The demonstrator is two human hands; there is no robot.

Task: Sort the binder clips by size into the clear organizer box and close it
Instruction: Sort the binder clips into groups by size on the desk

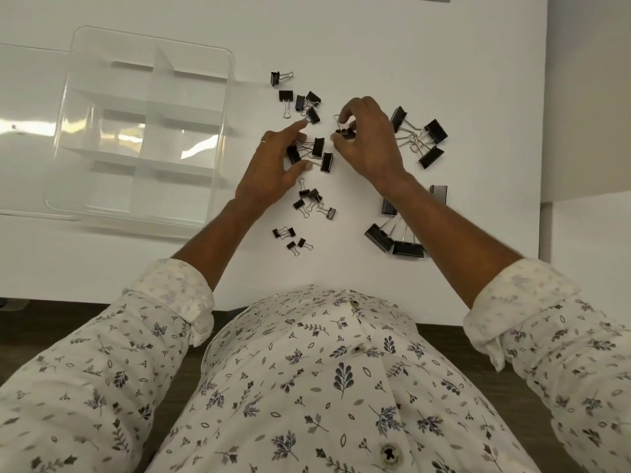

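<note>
Head view, looking down: a leaf-print shirt [324, 370] with rolled sleeves fills the near edge, and both forearms reach out over the white desk [461, 63]. Nearest on the desk lie the tiny clips [283, 232], a loose few, and to their right the big clips [408, 249], partly hidden under the right forearm. Just beyond the tiny ones sits a knot of small clips [314, 194], beside the left wrist. The left hand [269, 172] is spread, palm down, over the mid clips [327, 162]: its thumb touches their wire handles, and its forefinger stretches out to the edge of another black clip farther off. A ring [264, 141] shows on one finger. The right hand [372, 145] is just beside the left, and its thumb and fingertips pinch the held clip [343, 132], a small black one, above the desk. To the right of that hand lie the long clips [435, 131], their handles tangled together. Farther out, past the left forefinger, the far clips [286, 95] lie scattered. The box [146, 131] stands open on the left of the desk, well apart from both hands, clear, with dividers making several compartments. Its lid [24, 131] lies flat at its left side.
</note>
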